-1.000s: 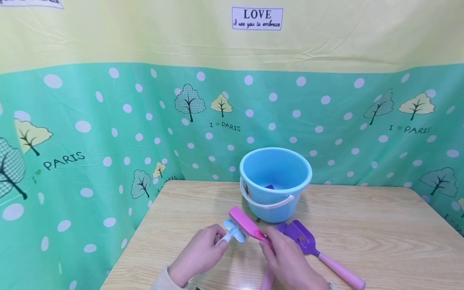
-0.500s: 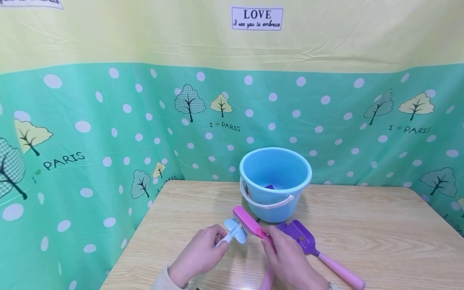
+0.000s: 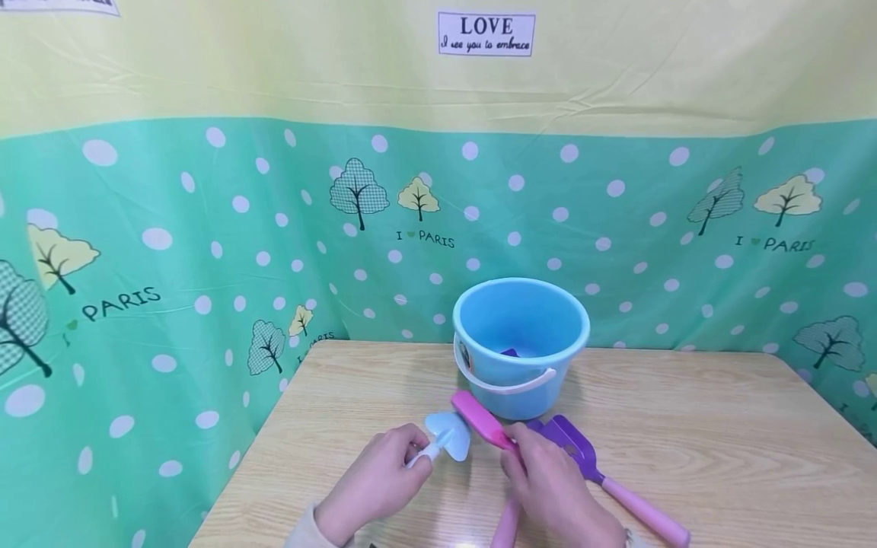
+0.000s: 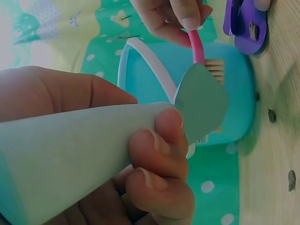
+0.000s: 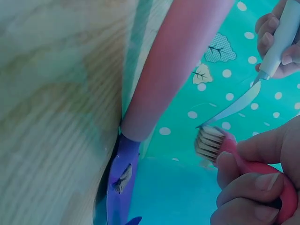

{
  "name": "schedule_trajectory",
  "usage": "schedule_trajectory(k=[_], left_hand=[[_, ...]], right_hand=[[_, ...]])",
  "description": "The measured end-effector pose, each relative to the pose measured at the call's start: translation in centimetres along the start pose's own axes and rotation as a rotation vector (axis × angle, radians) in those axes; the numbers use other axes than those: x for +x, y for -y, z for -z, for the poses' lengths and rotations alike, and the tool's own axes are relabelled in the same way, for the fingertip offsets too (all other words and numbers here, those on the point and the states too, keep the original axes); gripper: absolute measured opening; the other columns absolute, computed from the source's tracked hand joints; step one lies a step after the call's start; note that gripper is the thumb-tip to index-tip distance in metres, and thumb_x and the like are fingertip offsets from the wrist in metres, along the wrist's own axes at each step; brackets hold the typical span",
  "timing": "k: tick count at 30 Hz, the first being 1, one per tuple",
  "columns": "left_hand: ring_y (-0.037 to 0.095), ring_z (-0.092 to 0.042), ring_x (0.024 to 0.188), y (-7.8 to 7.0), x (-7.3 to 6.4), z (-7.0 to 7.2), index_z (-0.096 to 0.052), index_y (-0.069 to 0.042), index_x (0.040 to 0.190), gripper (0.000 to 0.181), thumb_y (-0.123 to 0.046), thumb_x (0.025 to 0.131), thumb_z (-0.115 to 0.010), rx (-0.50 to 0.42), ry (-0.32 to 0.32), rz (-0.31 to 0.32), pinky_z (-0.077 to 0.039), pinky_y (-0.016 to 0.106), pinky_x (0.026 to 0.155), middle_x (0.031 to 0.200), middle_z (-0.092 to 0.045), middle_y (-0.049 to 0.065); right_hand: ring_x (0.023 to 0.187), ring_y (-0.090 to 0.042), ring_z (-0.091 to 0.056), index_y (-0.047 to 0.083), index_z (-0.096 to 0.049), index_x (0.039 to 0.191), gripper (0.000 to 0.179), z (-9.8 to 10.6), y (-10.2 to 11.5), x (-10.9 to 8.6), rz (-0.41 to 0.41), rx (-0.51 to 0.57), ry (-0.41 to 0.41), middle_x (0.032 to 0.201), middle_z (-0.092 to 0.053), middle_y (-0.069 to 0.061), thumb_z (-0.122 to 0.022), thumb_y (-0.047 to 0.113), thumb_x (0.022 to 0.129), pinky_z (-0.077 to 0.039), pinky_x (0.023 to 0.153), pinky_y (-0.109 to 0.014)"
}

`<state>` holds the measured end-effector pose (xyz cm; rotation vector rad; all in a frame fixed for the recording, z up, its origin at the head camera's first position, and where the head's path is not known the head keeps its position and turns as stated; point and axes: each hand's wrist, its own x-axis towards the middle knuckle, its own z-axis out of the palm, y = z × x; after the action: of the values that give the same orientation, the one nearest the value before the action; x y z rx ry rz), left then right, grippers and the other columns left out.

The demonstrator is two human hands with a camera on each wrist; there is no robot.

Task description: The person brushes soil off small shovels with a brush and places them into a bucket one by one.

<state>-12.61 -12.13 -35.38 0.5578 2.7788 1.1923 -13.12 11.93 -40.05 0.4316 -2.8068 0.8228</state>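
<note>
My left hand (image 3: 380,473) grips the whitish handle of a small toy trowel, its pale blue, heart-shaped blade (image 3: 452,437) held above the table. In my right hand (image 3: 553,487) is a pink scrub brush (image 3: 482,421), gripped by its handle. The brush head lies at the blade's right edge; its light bristles (image 5: 209,145) meet the blade tip in the right wrist view, though firm contact is hard to tell. Behind the brush stands a light blue bucket (image 3: 489,380) with a white handle and something purple inside.
A purple toy shovel (image 3: 575,449) with a pink handle lies right of the right hand. Another pink handle (image 3: 507,525) shows beneath that hand. A grey clump (image 5: 123,179) sits on purple plastic. Dark crumbs (image 4: 291,180) dot the wooden table (image 3: 719,426). Printed curtains (image 3: 411,304) hang behind.
My right hand has drawn the brush rightward across the trowel blade, from its middle to its right edge, baring more of the blade. The left hand has stayed nearly still, the blade tilting slightly.
</note>
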Motion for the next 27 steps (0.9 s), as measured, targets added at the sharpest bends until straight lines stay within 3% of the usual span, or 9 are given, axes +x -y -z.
schedule_trajectory(k=[13,21,27], left_hand=[[0.006,-0.044,0.047,0.0,-0.1,0.4,-0.060,-0.004,0.092,0.012,-0.010,0.084,-0.054,-0.005,-0.023,0.002,-0.040,0.024,0.044,0.061,-0.053,-0.007],[0.008,-0.047,0.052,0.1,-0.1,0.6,-0.060,-0.002,0.096,0.017,-0.010,0.082,-0.056,0.007,-0.064,0.034,-0.042,0.025,0.047,0.066,-0.054,-0.005],[0.008,-0.049,0.055,0.2,0.1,0.6,-0.060,-0.002,0.096,0.017,-0.008,0.081,-0.057,0.026,-0.115,0.025,-0.043,0.024,0.050,0.071,-0.056,-0.005]], right_hand=[[0.068,-0.004,-0.050,0.015,-0.064,0.111,0.022,2.0,-0.1,0.3,-0.041,-0.007,0.067,0.079,-0.056,0.015,-0.063,0.016,0.090,-0.043,0.060,-0.024],[0.067,-0.002,-0.049,0.016,-0.068,0.102,0.016,3.2,-0.1,0.1,-0.008,-0.069,0.037,0.076,-0.057,0.017,-0.068,0.018,0.086,-0.043,0.059,-0.024],[0.060,-0.006,-0.047,0.015,-0.069,0.101,0.015,4.3,-0.1,-0.1,-0.076,-0.039,0.087,0.072,-0.054,0.013,-0.067,0.016,0.086,-0.040,0.053,-0.024]])
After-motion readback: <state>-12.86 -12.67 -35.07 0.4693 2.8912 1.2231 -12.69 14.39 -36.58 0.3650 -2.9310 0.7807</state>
